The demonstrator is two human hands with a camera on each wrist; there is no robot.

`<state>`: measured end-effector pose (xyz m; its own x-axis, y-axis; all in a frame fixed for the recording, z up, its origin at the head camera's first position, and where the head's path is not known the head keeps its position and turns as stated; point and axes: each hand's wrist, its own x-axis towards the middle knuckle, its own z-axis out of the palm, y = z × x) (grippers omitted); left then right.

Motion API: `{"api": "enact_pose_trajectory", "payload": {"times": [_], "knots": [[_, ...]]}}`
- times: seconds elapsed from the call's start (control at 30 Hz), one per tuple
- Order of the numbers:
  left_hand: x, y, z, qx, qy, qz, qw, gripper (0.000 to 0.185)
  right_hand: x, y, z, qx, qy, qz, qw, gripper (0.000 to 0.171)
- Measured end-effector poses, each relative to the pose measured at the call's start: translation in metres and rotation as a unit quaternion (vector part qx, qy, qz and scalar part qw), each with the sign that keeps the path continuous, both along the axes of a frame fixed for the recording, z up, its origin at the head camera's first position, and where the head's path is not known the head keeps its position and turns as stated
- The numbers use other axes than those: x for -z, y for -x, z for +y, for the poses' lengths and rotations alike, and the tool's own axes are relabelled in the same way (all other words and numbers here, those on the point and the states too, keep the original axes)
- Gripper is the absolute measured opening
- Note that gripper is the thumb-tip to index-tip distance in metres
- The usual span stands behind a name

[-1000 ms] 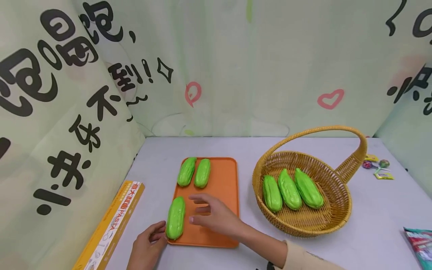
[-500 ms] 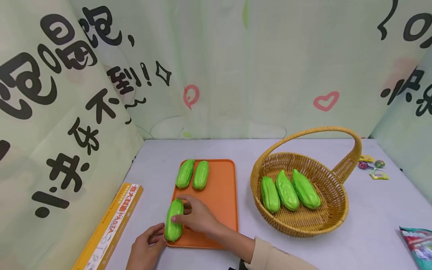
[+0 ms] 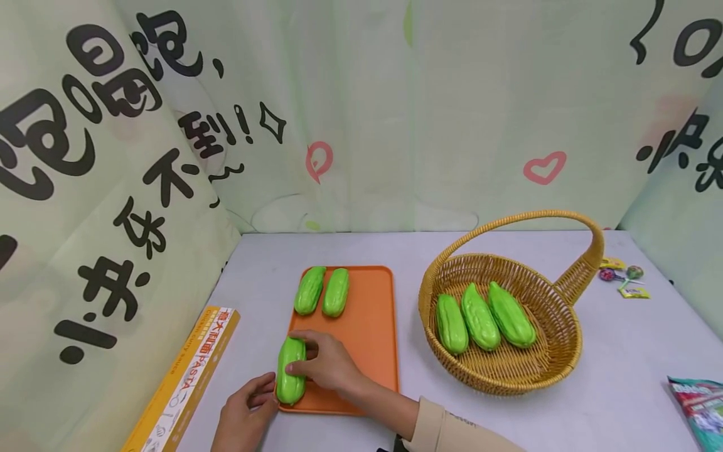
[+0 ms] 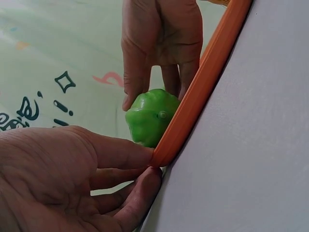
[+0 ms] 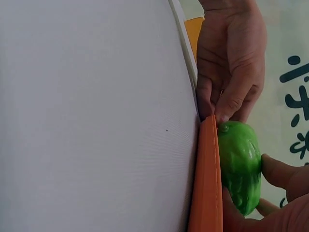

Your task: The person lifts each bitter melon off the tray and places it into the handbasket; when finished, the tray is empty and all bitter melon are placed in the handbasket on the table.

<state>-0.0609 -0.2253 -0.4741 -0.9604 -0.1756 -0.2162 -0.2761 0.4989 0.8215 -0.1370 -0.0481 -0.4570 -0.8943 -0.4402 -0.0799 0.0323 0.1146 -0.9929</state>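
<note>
Item: glossy green ridged toy gourd (image 3: pixel 290 370), on flat orange plastic tray (image 3: pixel 367 314). My right hand (image 3: pixel 326 364) curls round it; my left hand (image 3: pixel 246 414) pinches the tray's corner, steadying it.

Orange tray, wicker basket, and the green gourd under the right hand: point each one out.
orange tray (image 3: pixel 369 326), head view, bare middle of its floor
wicker basket (image 3: pixel 570 355), head view, right side of its woven wall
green gourd (image 3: pixel 289 380), head view, its near end

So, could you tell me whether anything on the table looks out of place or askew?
Nothing is spilled or damaged. Only the gourd gripped by the right hand sits apart, against the orange tray's near-left rim.
</note>
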Motion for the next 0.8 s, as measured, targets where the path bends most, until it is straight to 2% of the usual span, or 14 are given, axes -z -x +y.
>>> {"api": "enact_pose_trajectory", "payload": {"times": [0.2, 0.33, 0.43, 0.53, 0.8], "knots": [[-0.001, 0.0, 0.0, -0.006, 0.0, -0.001, 1.0, 0.045, 0.001, 0.0, 0.002, -0.002, 0.011, 0.001, 1.0, 0.057], [-0.001, -0.001, 0.0, -0.006, -0.001, -0.002, 1.0, 0.046, -0.006, -0.003, 0.009, -0.009, 0.026, -0.01, 1.0, 0.056], [-0.001, -0.002, -0.001, -0.012, -0.003, -0.009, 0.9999, 0.047, -0.018, -0.006, 0.021, -0.027, 0.044, -0.023, 0.998, 0.054], [-0.001, -0.002, 0.0, -0.018, -0.009, -0.012, 0.9997, 0.047, -0.033, -0.01, 0.04, -0.054, 0.057, -0.017, 0.997, 0.053], [0.0, 0.001, 0.002, -0.025, 0.0, -0.02, 0.9995, 0.047, -0.076, -0.021, 0.105, -0.11, 0.011, 0.038, 0.993, 0.053]]}}
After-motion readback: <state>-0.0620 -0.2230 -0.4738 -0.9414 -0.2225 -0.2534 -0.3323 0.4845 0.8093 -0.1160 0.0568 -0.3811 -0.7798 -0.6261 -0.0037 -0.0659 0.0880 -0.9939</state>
